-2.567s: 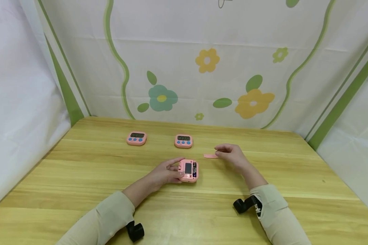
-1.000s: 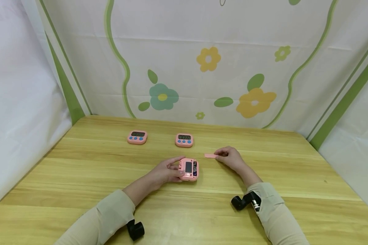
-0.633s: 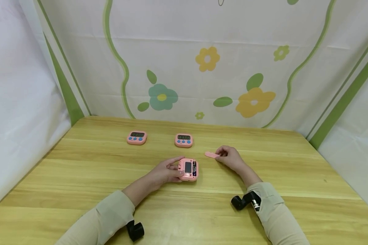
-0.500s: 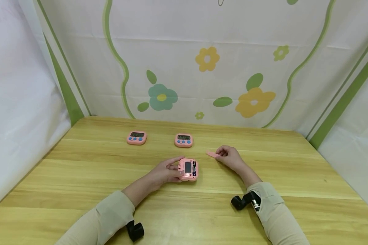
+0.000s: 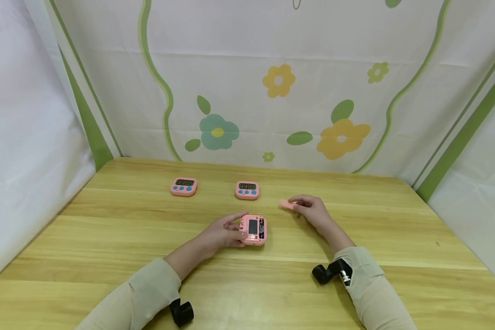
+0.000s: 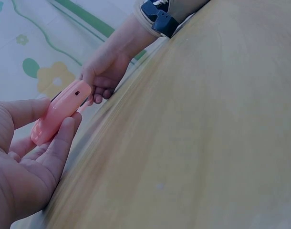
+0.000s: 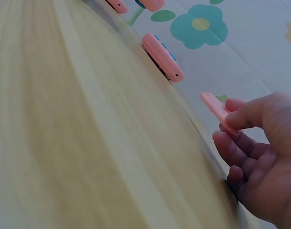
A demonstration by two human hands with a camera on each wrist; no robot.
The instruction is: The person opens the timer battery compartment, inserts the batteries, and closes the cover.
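Observation:
In the head view my left hand (image 5: pixel 216 236) grips a pink digital timer (image 5: pixel 246 228) by its left side, its back turned up. A battery (image 5: pixel 261 228) lies in the uncovered slot along the timer's right side. To the right, my right hand (image 5: pixel 313 213) pinches a small pink battery cover (image 5: pixel 287 204) between thumb and finger. The right wrist view has the cover (image 7: pixel 214 107) sticking out past the fingertips, apart from the timer. From the left wrist, the held timer (image 6: pixel 59 112) appears edge-on between thumb and fingers.
Two more pink timers with blue buttons stand farther back on the wooden table (image 5: pixel 107 229): one at the left (image 5: pixel 184 187) and one at the middle (image 5: pixel 247 190). A white curtain (image 5: pixel 247 41) with printed flowers hangs behind the table.
The battery cover has been turned and tilted in my right hand, its free end shifting slightly right and up. My left hand and its timer have stayed almost still.

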